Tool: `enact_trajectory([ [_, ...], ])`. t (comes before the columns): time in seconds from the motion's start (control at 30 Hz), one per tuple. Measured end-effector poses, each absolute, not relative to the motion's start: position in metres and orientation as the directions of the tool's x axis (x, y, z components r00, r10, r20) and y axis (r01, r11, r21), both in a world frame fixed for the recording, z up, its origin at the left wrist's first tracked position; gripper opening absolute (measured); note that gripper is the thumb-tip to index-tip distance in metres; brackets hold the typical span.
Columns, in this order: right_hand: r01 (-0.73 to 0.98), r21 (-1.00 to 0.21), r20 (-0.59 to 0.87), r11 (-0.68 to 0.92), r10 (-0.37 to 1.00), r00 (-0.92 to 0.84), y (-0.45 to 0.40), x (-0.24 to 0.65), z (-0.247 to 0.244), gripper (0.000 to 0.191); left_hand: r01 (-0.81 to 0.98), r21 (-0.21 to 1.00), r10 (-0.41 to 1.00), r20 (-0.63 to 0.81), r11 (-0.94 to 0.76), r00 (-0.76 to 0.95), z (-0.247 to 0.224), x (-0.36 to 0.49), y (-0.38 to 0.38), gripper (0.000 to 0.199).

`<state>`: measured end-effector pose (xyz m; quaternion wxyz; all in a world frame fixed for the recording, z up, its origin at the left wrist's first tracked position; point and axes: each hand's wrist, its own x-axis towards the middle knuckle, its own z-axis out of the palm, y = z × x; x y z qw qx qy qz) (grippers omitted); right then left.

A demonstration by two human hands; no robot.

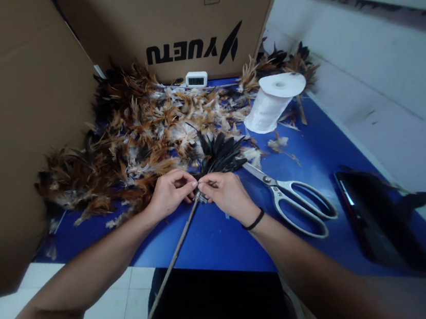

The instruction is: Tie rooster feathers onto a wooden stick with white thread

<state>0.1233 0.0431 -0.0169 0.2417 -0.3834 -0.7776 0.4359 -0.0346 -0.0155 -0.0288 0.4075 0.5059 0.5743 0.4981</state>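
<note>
A feather duster with a thin wooden stick (177, 248) lies in front of me, its dark feathers (219, 152) fanned out at the far end. My left hand (172, 191) is closed, thumb and forefinger pinched where the feathers meet the stick. Right beside it, my right hand (226, 192) pinches the same spot, and the fingertips of both hands touch. Something small and shiny shows under the fingers, too hidden to name. Large metal scissors (289, 197) lie to the right of my right hand, blades pointing at the feathers.
Heaps of brown and white feathers (137, 140) cover the left and back of the blue table (233, 245). A white ribbon spool (268, 107) stands behind the scissors, with a small digital timer (196, 79) farther back. A phone (380, 221) lies right. Cardboard (111, 7) walls the back and left.
</note>
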Motion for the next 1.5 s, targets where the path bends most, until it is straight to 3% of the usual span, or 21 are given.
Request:
enact_trajectory([
  [0.2, 0.364, -0.905, -0.047, 0.218, 0.802, -0.595, 0.045, 0.122, -0.017, 0.017, 0.120, 0.987, 0.992, 0.116, -0.111, -0.043, -0.030, -0.037, -0.015, 0.018],
  [0.6, 0.334, -0.943, -0.200, 0.012, 0.780, -0.593, 0.052, 0.119, -0.015, 0.014, 0.183, 0.979, 0.996, 0.082, -0.088, 0.040, -0.030, -0.039, -0.018, 0.019],
  [0.87, 0.277, -0.959, -0.115, 0.068, 0.795, -0.595, 0.047, 0.125, -0.016, 0.019, 0.356, 0.932, 0.996, 0.083, -0.073, -0.013, -0.028, -0.033, -0.019, 0.018],
  [1.1, 0.297, -0.921, 0.029, 0.251, 0.806, -0.591, 0.039, 0.136, -0.002, 0.023, 0.285, 0.958, 0.997, -0.006, 0.028, -0.079, -0.030, -0.030, -0.017, 0.015],
  [1.27, 0.389, -0.839, 0.110, 0.380, 0.819, -0.563, 0.036, 0.140, 0.006, 0.013, 0.283, 0.958, 0.997, -0.025, 0.046, -0.078, -0.029, -0.029, -0.017, 0.019],
  [1.5, 0.421, -0.804, 0.105, 0.420, 0.797, -0.594, 0.034, 0.146, 0.006, 0.014, 0.348, 0.937, 0.999, 0.008, 0.005, -0.036, -0.024, -0.028, -0.018, 0.015],
])
